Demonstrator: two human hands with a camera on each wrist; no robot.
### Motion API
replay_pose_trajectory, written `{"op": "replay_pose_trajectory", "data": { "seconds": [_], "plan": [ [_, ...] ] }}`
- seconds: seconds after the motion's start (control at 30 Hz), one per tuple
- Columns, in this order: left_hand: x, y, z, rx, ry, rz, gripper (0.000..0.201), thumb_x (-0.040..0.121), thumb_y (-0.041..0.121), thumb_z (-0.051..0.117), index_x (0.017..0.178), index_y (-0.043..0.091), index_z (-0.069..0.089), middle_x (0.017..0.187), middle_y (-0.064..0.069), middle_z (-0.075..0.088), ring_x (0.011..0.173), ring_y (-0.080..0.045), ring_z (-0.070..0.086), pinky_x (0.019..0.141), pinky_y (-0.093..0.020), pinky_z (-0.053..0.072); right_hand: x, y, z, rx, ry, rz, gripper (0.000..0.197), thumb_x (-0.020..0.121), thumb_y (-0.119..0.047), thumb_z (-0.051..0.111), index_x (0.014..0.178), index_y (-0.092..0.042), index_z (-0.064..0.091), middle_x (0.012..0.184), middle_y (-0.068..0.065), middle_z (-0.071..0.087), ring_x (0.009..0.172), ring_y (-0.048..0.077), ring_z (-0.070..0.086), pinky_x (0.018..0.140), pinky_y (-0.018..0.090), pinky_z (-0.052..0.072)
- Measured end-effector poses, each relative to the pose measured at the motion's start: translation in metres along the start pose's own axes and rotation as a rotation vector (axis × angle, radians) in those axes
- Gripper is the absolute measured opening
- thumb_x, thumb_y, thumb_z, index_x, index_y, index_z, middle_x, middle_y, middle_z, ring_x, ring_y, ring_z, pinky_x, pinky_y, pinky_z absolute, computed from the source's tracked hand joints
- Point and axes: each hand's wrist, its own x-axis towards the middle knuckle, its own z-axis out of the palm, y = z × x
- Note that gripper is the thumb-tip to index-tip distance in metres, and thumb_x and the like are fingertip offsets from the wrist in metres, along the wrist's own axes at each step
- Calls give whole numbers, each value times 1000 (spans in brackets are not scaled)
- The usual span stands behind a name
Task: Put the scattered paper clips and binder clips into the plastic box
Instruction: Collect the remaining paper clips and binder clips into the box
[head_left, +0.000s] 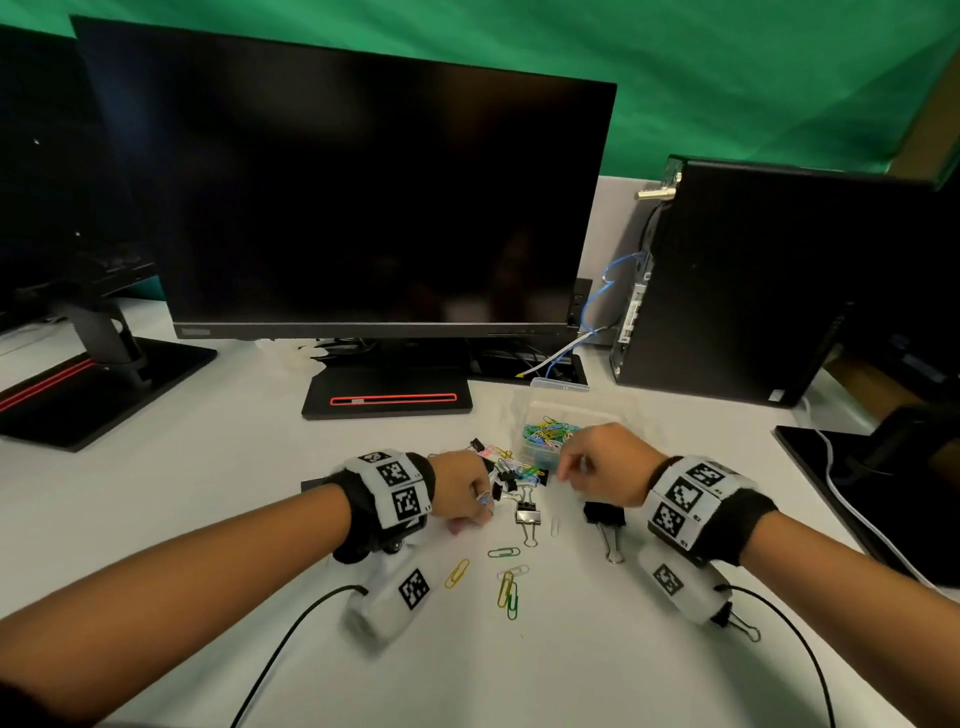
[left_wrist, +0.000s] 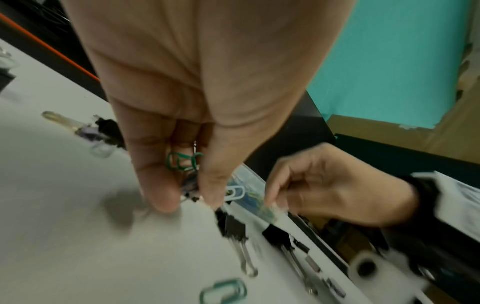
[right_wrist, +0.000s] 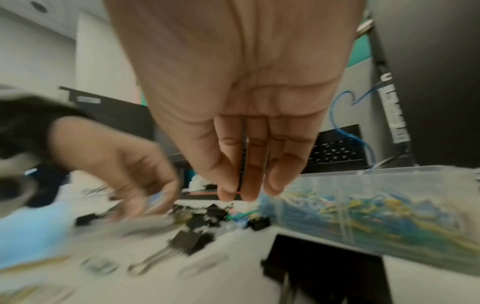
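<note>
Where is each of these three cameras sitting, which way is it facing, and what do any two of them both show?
Head: worn on the head, facing forward and down at the desk, monitor and plastic box; both forearms and hands show.
Left wrist: looks along the left hand, which pinches a green paper clip; the right hand shows beyond.
Right wrist: looks along the right hand's fingers toward the box.
Shared: both wrist views show the black binder clips.

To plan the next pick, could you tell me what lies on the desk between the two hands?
In the head view, a heap of small black binder clips and coloured paper clips lies between the left hand and right hand.
</note>
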Motion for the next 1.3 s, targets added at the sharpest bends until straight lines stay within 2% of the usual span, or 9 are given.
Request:
{"op": "replay_pose_trajectory", "data": {
  "seconds": [0.07, 0.13, 0.23, 0.33, 0.57, 0.77, 0.93, 1.2, 1.3],
  "plan": [
    [6, 1, -9, -21, 47, 12, 27, 90, 18, 57, 99, -7, 66, 62, -2, 61, 53, -5, 54, 66, -18, 46, -9, -10, 6, -47, -104, -58, 21, 85, -11, 55, 97, -16, 72, 105, 0, 69, 71, -2, 49, 72, 11, 35],
    [12, 6, -18, -43, 107, 16, 24, 89, 18, 59, 97, -3, 67, 54, 5, 61, 48, -3, 53, 53, -13, 45, -14, -16, 13, -94, -170, -57, 27, 85, -11, 54, 106, -17, 69, 113, -1, 66, 92, 9, 57, 83, 17, 41],
    [25, 16, -31, -141, 145, 27, 20, 88, 18, 61, 95, 2, 69, 76, -2, 72, 48, 0, 56, 48, -8, 46, -18, -19, 23, -165, -208, -71, 34, 83, -8, 50, 110, -17, 68, 114, 2, 67, 109, 21, 58, 95, 31, 47],
    [38, 27, -40, -226, 176, 24, 15, 89, 14, 60, 79, 6, 69, 70, 2, 71, 48, 0, 57, 61, -19, 51, -24, -22, 33, -152, -227, -88, 33, 82, -7, 51, 110, -16, 67, 113, 4, 66, 107, 23, 58, 89, 27, 46],
    [69, 53, -53, -416, 201, 29, 29, 91, 1, 55, 62, 7, 56, 66, 1, 56, 51, -5, 58, 48, -9, 51, -29, -40, 35, 77, -206, -105, 36, 78, -21, 68, 114, -18, 64, 104, 1, 69, 81, 11, 56, 72, 14, 34],
    [87, 66, -57, -468, 179, 39, 11, 89, 0, 55, 100, 2, 59, 79, -7, 60, 70, -14, 61, 81, -25, 55, -26, -51, 39, 115, -303, -168, 81, 67, -41, 79, 137, -17, 44, 123, 4, 53, 96, 9, 43, 77, 14, 29],
    [101, 68, -50, -449, 129, 56, 28, 88, -1, 58, 115, -7, 59, 108, -20, 65, 85, -20, 63, 93, -36, 54, -22, -54, 43, 183, -295, -242, 58, 69, -32, 80, 122, -20, 59, 113, 4, 60, 62, -5, 35, 63, 15, 30],
    [105, 68, -53, -397, 190, 93, 28, 87, 2, 59, 115, 1, 64, 97, -9, 63, 73, -11, 60, 71, -19, 54, -19, -52, 44, 275, -313, -222, 24, 73, -21, 77, 96, -15, 72, 91, -5, 59, 63, 7, 50, 61, 6, 35],
    [107, 66, -52, -355, 265, 89, 15, 82, 5, 67, 96, 3, 72, 82, -9, 68, 77, -20, 67, 78, -29, 59, -17, -53, 45, 259, -325, -220, 20, 75, -20, 76, 93, -12, 72, 92, 4, 68, 58, -2, 47, 58, 2, 32]
  ]
}}
